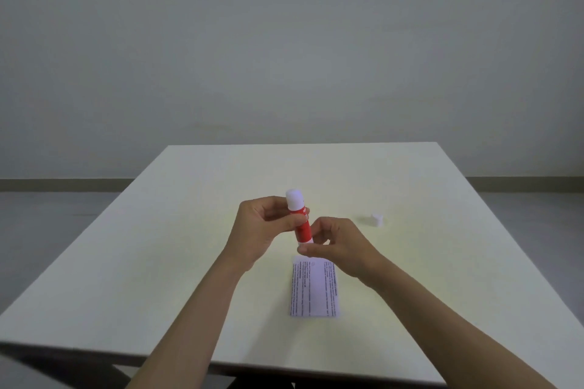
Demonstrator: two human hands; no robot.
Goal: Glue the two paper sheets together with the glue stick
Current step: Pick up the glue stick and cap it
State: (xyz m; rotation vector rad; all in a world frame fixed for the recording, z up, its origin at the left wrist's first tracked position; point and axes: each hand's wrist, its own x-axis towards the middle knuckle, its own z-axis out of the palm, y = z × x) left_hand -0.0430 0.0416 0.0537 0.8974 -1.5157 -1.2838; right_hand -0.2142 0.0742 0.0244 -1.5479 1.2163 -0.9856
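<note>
A red glue stick (302,226) with a white top stands nearly upright above the table, tilted slightly left. My left hand (259,230) grips its red body between thumb and fingers. My right hand (335,245) pinches the white base at its lower end. A small white cap (377,220) lies on the table to the right, apart from both hands. Just below the hands a white paper sheet (314,289) with printed text along its long edges lies flat on the table. Only one sheet outline is visible; I cannot tell if a second lies under it.
The pale table (158,246) stretches wide to both sides, with its near edge low in the view and its far edge before a plain grey wall. Grey floor shows beyond both side edges.
</note>
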